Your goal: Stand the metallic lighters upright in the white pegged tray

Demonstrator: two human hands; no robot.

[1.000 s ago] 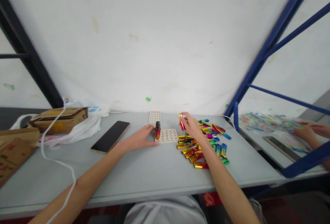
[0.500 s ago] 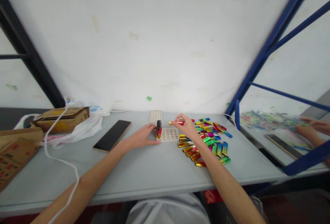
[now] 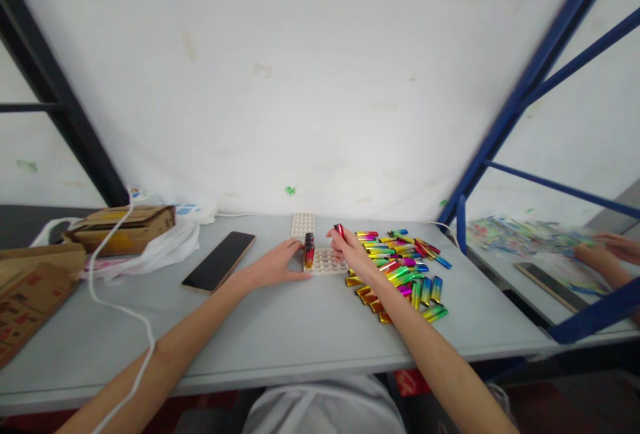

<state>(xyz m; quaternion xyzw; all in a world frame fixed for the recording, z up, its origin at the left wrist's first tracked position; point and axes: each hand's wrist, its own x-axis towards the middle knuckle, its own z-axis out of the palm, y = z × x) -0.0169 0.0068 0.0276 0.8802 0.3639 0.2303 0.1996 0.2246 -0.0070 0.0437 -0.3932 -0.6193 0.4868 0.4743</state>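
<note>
My right hand (image 3: 349,251) is closed around a red lighter (image 3: 340,230), held upright above the pale tray with round holes (image 3: 329,263). Along that tray's left side stands a row of red-and-gold lighters with dark tops (image 3: 309,252). My left hand (image 3: 280,263) lies beside this row, thumb and fingers apart, fingertips at the tray's left edge; whether they touch the lighters I cannot tell. Right of the tray spreads a heap of shiny multicoloured lighters (image 3: 400,279), partly hidden by my right forearm.
A second holed tray (image 3: 303,224) lies behind, near the wall. To the left are a dark phone (image 3: 220,261), cardboard boxes (image 3: 135,231), a plastic bag (image 3: 173,252) and a white cable (image 3: 118,309). Past the blue frame (image 3: 493,131), another person's hands (image 3: 603,255) are over a neighbouring table.
My right hand has moved slightly left and down over the tray. The lighter in it has turned from lying level to upright. My left hand has stayed in place.
</note>
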